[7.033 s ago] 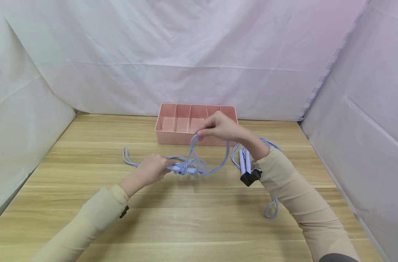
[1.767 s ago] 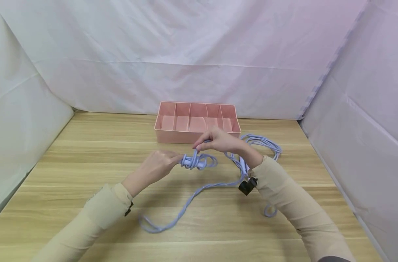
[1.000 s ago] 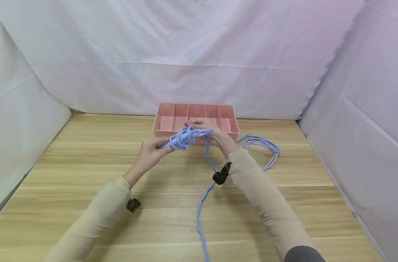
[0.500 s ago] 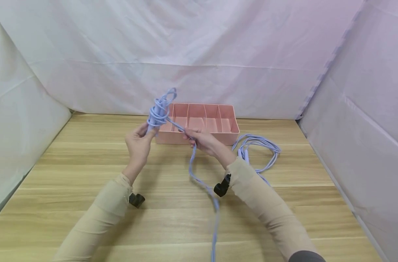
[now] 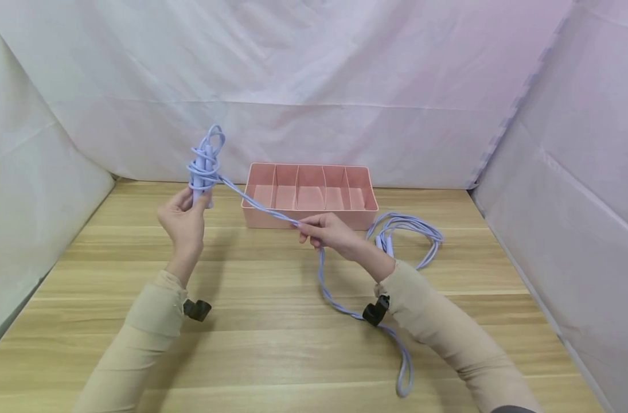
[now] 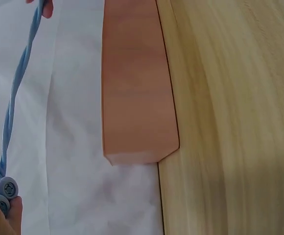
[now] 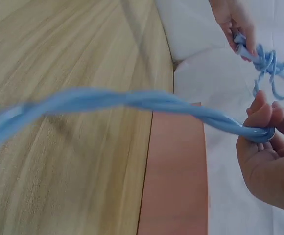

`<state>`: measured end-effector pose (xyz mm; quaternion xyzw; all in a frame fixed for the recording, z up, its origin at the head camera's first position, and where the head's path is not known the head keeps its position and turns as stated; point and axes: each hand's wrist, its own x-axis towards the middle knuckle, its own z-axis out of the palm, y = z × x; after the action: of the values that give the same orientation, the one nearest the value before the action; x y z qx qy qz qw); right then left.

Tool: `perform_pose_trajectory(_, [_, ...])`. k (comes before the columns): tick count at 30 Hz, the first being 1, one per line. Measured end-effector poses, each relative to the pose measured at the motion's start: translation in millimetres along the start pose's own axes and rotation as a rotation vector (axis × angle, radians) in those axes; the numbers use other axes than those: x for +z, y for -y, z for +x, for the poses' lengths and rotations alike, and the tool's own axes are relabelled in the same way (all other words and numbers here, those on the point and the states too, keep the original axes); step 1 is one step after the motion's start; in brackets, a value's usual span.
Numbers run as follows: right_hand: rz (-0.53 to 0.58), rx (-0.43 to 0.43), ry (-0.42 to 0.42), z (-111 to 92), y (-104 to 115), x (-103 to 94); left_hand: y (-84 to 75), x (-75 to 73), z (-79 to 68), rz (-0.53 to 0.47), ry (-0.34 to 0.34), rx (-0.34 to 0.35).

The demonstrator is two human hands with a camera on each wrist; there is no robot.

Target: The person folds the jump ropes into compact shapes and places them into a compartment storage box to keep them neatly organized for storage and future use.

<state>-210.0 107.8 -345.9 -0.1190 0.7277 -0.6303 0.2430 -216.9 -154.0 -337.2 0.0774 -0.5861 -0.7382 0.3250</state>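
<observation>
My left hand (image 5: 183,225) grips the lower ends of two pale blue handles of a jump rope (image 5: 204,166), raised above the table on the left. Cord is wound several times round the handles, and a loop stands up past their tops. From this bundle a twisted double cord runs down to my right hand (image 5: 330,232), which pinches it between thumb and fingers in front of the box. Beyond that hand the cord hangs and trails to a looped end at the lower right. In the left wrist view, the round handle ends (image 6: 8,187) show between the fingers.
A pink box (image 5: 310,218) with several compartments stands at the back by the white cloth wall (image 5: 314,137). On the right lies a second jump rope (image 5: 414,223), coiled, its handles partly behind the right forearm. Everything stands on a wood-grain table (image 5: 272,344).
Earlier the right hand wound cord round the handles. The left hand has since carried the bundle left and turned it upright, and the right hand has pulled the free cord away to the right.
</observation>
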Motion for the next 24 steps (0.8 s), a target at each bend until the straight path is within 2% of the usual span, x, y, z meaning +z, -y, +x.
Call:
perform_pose_trajectory(5, [-0.21,-0.142,-0.071,-15,4,1.1,2.6,-4.6,-2.0,0.064,0.006,0.033])
perform_pose_trajectory(11, [-0.455,-0.286,-0.123,-34,10,0.4,4.0,-9.5,-6.7,0.232,0.07,0.052])
perform_pose_trajectory(14, [-0.606,-0.386,-0.094,-46,16,2.4,3.4,-10.9,-11.4,0.407,0.128,0.156])
perform_pose_trajectory(18, [-0.726,-0.515,-0.03,-58,25,6.0,0.7,-10.5,-17.6,0.644,0.192,0.379])
perform_pose_trajectory(20, [-0.751,-0.557,-0.01,-61,29,7.4,-0.9,-9.4,-19.9,0.705,0.222,0.46])
perform_pose_trajectory(24, [-0.772,-0.624,0.023,-67,36,9.2,-3.5,-8.0,-24.7,0.771,0.286,0.549])
